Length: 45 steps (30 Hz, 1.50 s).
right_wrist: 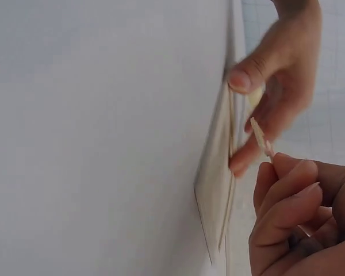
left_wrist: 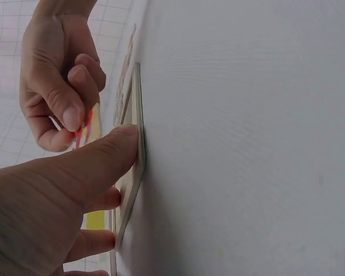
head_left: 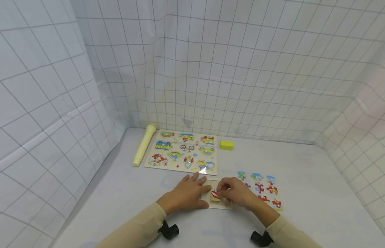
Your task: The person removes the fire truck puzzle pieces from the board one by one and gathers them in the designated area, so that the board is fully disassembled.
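A small, shallow wooden puzzle tray (head_left: 218,206) lies on the white table in front of the person. Fingers spread, the left hand (head_left: 186,193) rests along the tray's left side, and in the left wrist view its thumb (left_wrist: 123,141) touches the rim. The right hand (head_left: 237,193) pinches a puzzle piece (head_left: 215,197) with a red picture between thumb and fingertips. In the right wrist view this thin piece (right_wrist: 257,135) is tilted and held apart from the tray. Several colourful jigsaw pieces (head_left: 259,187) lie in rows beside the right hand, some partly hidden behind it.
Beyond the hands lies a large wooden vehicle puzzle board (head_left: 194,155). A pale yellow tube (head_left: 145,144) lies left of it, and a yellow block (head_left: 226,145) sits at its right. Gridded white curtains (head_left: 211,75) enclose the back and sides.
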Each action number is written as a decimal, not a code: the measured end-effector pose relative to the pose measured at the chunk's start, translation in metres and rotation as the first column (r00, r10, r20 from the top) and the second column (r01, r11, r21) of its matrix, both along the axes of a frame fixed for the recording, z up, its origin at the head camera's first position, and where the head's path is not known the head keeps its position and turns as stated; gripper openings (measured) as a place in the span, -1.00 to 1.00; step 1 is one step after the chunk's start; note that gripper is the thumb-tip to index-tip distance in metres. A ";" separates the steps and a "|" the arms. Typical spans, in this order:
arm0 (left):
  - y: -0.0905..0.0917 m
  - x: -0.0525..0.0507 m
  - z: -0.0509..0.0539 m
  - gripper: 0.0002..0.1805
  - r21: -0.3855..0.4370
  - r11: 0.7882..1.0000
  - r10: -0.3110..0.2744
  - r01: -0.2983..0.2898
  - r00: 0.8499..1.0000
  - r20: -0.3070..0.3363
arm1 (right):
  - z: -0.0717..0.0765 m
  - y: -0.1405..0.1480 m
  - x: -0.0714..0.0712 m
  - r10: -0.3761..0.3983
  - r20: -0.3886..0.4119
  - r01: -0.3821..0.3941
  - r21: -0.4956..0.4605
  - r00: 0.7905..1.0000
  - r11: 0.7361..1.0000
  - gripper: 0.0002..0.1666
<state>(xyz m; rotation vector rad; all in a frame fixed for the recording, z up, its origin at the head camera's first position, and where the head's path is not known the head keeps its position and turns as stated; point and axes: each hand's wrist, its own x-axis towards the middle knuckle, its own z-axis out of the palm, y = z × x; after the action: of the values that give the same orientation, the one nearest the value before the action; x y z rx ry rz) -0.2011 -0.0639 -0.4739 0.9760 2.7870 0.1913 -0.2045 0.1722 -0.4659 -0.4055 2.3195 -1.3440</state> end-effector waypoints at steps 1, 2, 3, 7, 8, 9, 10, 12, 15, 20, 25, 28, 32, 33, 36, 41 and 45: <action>0.000 0.000 0.000 -0.30 0.001 1.000 0.003 -0.003 1.000 0.005 | 0.002 0.006 0.000 -0.021 0.007 0.021 -0.007 1.000 1.000 -0.92; 0.000 0.000 0.001 -0.29 0.001 1.000 0.006 -0.006 1.000 0.008 | 0.004 0.013 -0.001 -0.045 0.018 0.045 -0.016 0.999 0.999 -0.90; 0.000 0.001 0.001 -0.29 0.000 1.000 0.008 -0.008 1.000 0.010 | 0.006 0.020 -0.001 -0.068 0.024 0.069 -0.027 0.997 0.997 -0.87; -0.001 0.000 0.002 -0.29 -0.003 1.000 0.007 -0.007 1.000 0.011 | 0.013 0.053 -0.003 -0.140 0.074 0.145 -0.071 0.987 0.987 -0.76; -0.001 0.000 0.002 -0.29 -0.004 1.000 0.007 -0.007 1.000 0.010 | 0.015 0.061 -0.004 -0.151 0.085 0.158 -0.082 0.985 0.984 -0.74; -0.002 0.000 0.002 -0.29 -0.005 1.000 0.007 -0.007 1.000 0.011 | 0.016 0.068 -0.004 -0.161 0.092 0.169 -0.090 0.983 0.982 -0.71; -0.002 0.000 0.002 -0.29 -0.006 1.000 0.007 -0.007 1.000 0.012 | 0.018 0.075 -0.004 -0.168 0.098 0.178 -0.095 0.981 0.979 -0.69; -0.003 0.001 0.001 -0.29 -0.006 1.000 0.009 -0.009 1.000 0.018 | 0.020 0.088 -0.005 -0.177 0.102 0.187 -0.102 0.979 0.977 -0.67; -0.004 0.002 0.000 -0.28 -0.006 1.000 0.009 -0.009 1.000 0.025 | 0.020 0.104 -0.004 -0.183 0.107 0.194 -0.100 0.977 0.976 -0.68; -0.005 0.003 0.001 -0.28 -0.010 1.000 0.006 -0.006 1.000 0.026 | 0.011 0.113 -0.001 -0.118 0.146 0.130 -0.081 0.982 0.988 -0.73; -0.005 0.004 0.002 -0.27 -0.015 1.000 0.008 -0.008 1.000 0.026 | 0.001 0.105 0.003 -0.062 0.099 0.066 -0.037 0.993 0.997 -0.81; -0.006 0.004 0.001 -0.28 -0.016 1.000 0.007 -0.007 1.000 0.028 | -0.002 0.097 0.005 -0.064 0.008 0.064 0.039 0.998 0.997 -0.87; -0.006 0.004 0.001 -0.28 -0.020 1.000 0.005 -0.005 1.000 0.027 | -0.003 0.088 0.007 -0.065 -0.104 0.081 0.159 0.992 0.984 -0.96; -0.006 0.004 0.001 -0.28 -0.021 1.000 0.006 -0.005 1.000 0.027 | -0.003 0.087 0.007 -0.062 -0.126 0.084 0.183 0.990 0.979 -0.96; -0.006 0.004 0.001 -0.28 -0.024 1.000 0.007 -0.006 1.000 0.030 | -0.005 0.085 0.007 -0.050 -0.177 0.093 0.243 0.983 0.966 -0.91; -0.007 0.006 0.003 -0.28 -0.023 1.000 0.011 -0.010 0.999 0.038 | -0.004 0.083 0.005 -0.054 -0.203 0.108 0.265 0.978 0.958 -0.89; -0.008 0.006 0.002 -0.29 -0.016 1.000 0.010 -0.009 0.999 0.039 | 0.002 0.083 0.006 -0.107 -0.168 0.147 0.246 0.980 0.958 -0.92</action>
<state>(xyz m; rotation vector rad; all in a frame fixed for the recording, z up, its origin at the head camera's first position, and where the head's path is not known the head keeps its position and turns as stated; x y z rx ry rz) -0.1950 -0.0720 -0.4722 0.9457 2.7542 0.1864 -0.1985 0.2551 -0.4644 -0.2893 2.6468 -1.0776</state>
